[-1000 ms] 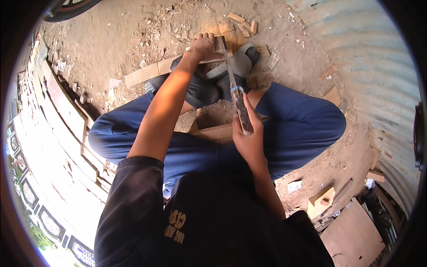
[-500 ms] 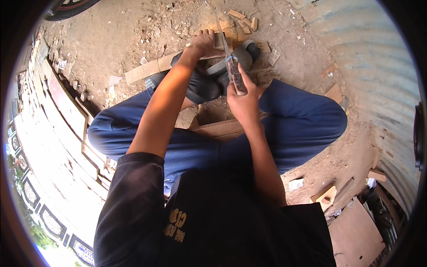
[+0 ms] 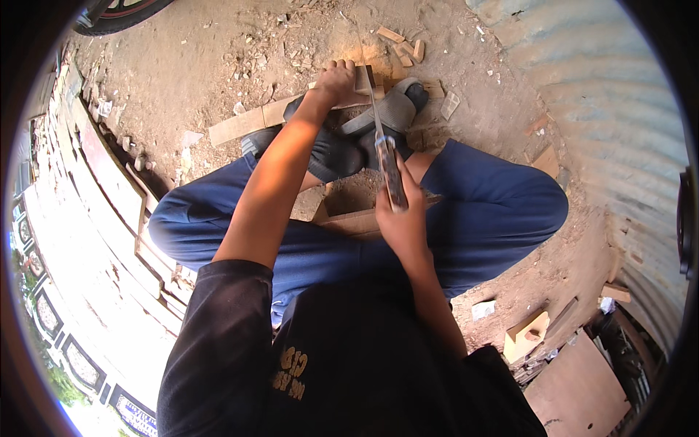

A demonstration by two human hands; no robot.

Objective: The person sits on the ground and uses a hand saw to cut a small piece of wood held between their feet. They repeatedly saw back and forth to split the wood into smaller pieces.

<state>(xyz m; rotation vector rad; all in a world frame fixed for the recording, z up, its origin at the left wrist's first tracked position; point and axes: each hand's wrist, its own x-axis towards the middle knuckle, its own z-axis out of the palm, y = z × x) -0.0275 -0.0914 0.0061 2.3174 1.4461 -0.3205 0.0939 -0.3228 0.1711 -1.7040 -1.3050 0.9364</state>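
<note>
Two closed hands: left hand on pale wooden strip, right hand around thin-bladed saw.

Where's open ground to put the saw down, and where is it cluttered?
Bare dirt lies upper left, between the long pale wooden plank and the dark tyre. Another patch: right of the blue-trousered knee, before the corrugated metal sheet. Crowded: offcuts around the left hand, saw in the right hand, scrap blocks lower right.

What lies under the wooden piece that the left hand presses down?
The wooden piece rests on sandy ground strewn with chips, beside the sandalled foot. The left hand covers its near end; its underside is hidden.
</note>
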